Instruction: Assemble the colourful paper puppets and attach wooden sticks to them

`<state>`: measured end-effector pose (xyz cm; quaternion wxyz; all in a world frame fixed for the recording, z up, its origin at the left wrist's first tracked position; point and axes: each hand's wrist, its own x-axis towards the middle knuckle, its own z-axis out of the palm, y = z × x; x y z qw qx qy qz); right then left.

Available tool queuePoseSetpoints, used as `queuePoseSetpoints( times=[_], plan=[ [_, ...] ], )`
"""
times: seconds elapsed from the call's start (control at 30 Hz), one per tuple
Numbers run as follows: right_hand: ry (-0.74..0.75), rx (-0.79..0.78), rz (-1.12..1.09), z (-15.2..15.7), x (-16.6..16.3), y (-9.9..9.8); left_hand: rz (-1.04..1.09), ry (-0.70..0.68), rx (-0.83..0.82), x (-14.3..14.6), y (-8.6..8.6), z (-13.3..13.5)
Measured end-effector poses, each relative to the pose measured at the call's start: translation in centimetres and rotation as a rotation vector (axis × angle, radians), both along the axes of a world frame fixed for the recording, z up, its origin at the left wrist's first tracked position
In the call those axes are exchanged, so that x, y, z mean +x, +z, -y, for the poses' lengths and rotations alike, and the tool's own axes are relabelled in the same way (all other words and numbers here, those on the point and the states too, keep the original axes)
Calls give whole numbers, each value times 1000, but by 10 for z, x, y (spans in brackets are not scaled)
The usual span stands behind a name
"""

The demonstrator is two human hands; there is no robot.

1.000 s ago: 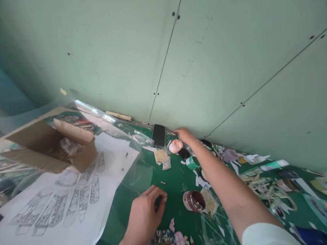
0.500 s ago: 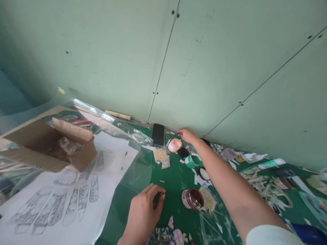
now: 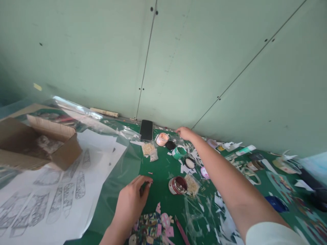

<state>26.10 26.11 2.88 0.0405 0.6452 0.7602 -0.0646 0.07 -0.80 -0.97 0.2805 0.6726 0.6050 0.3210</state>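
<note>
My left hand (image 3: pixel 131 199) is over the green table, thumb and forefinger pinched round something too small to name. Just beyond those fingertips lies a tiny pink strip (image 3: pixel 150 173). Below this hand rests a patterned piece with pink cutouts (image 3: pixel 149 224). My right hand (image 3: pixel 185 133) reaches far out to the table's back edge by the wall, fingers bent together; whatever they hold, if anything, is hidden. The nearest things to it are a black lid (image 3: pixel 170 145), an open jar of peach paint (image 3: pixel 162 139) and a green paint jar (image 3: pixel 179 152).
An open dark red jar (image 3: pixel 177 185) stands mid-table beside a bag of small pieces (image 3: pixel 192 184). Pink tweezers (image 3: pixel 182 230) lie near the front. At left are a cardboard box (image 3: pixel 48 144) and a drawing sheet (image 3: pixel 97 177); a phone (image 3: pixel 146 130) lies by the wall.
The view has turned right, so the table things sit further left. My right hand has moved rightward along the wall, away from the peach jar. My left hand keeps its pinch in about the same place.
</note>
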Motion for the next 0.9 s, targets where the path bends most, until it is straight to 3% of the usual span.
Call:
queuePoseSetpoints(
  times=[0.33, 0.6, 0.9],
  plan=[
    [-85, 98, 8, 30, 16, 25, -17, -2, -3, 2, 1, -1],
    [-268, 381, -20, 59, 58, 60, 21, 49, -80, 2, 3, -4],
    [-377, 328, -6, 83, 115, 61, -44, 134, -130, 6, 7, -9]
  ],
)
